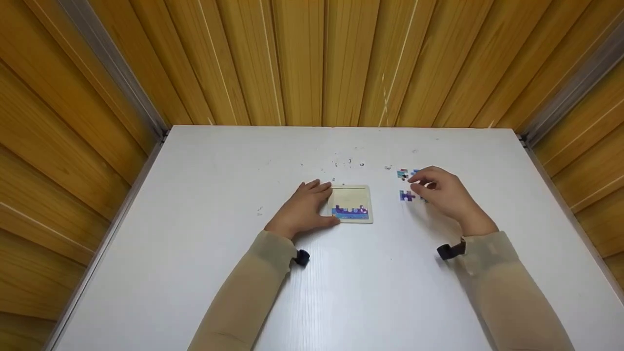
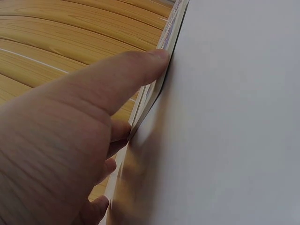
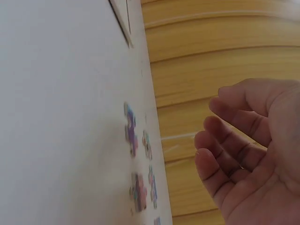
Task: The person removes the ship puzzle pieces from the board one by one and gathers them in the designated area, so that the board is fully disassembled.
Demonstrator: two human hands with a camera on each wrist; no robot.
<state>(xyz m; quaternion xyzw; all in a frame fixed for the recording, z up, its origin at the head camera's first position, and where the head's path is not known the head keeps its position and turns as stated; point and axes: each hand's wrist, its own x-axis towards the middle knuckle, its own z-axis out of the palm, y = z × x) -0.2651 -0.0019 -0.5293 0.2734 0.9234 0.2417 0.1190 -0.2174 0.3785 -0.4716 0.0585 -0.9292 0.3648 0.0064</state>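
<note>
A small square puzzle tray (image 1: 350, 196) lies on the table, with purple and blue pieces (image 1: 352, 214) filling its near part and pale bare board behind them. My left hand (image 1: 303, 209) holds the tray at its left side, thumb on the near edge and fingertips at the far left corner; the left wrist view shows the thumb (image 2: 140, 70) against the rim. To the right, my right hand (image 1: 446, 195) hovers over loose jigsaw pieces, fingers loosely bent and nothing between them. A purple piece (image 1: 406, 196) and a teal one (image 1: 401, 174) show beside its fingertips; others are partly hidden under the hand.
The white table (image 1: 204, 204) carries small dark marks (image 1: 349, 161) behind the tray. Wood-panelled walls (image 1: 302, 63) stand at the back and both sides. In the right wrist view, several pieces, among them a pinkish one (image 3: 140, 192), lie near the table's edge.
</note>
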